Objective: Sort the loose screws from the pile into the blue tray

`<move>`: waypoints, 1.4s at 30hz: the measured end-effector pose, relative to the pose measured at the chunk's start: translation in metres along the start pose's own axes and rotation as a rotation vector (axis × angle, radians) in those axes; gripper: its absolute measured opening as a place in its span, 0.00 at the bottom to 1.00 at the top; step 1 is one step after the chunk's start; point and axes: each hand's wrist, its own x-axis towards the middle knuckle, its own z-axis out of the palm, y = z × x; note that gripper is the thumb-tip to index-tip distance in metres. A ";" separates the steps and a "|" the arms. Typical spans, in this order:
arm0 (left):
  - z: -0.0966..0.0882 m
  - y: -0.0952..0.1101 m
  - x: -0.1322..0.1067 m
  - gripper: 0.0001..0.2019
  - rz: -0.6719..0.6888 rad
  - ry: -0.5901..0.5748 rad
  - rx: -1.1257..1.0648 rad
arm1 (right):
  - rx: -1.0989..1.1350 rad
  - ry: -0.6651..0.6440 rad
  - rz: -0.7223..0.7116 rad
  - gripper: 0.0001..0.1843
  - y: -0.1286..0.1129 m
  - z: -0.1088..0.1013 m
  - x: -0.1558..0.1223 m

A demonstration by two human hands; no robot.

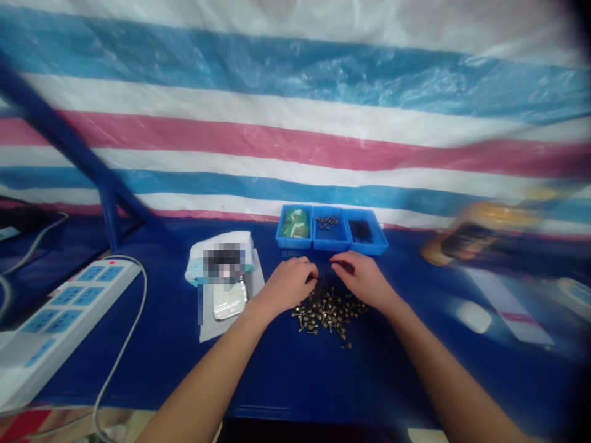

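A loose pile of small brass-coloured screws (pixel 325 315) lies on the dark blue table. My left hand (pixel 293 282) hovers at the pile's far left edge, its fingers curled in toward the thumb. Across from it, my right hand (pixel 362 277) is over the far right side, thumb and forefinger drawn close together. Whatever is between the fingers of either hand is too small or hidden to make out. Just beyond the hands are joined blue bins: one with a green packet (pixel 296 224), one with small metal parts (pixel 327 222), one with dark small pieces (pixel 360 231).
On the left stand a white power strip (pixel 80 307) with a cable and a blue metal frame (pixel 108 209). A wipes-like packet (pixel 196 261) and a phone-like white device (pixel 229 301) lie nearer. A blurred bottle (pixel 475 234) and a white rounded object (pixel 474 317) are at right.
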 end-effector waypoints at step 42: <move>0.014 0.010 0.006 0.09 0.063 0.115 0.331 | -0.183 -0.161 -0.089 0.07 0.001 0.011 0.000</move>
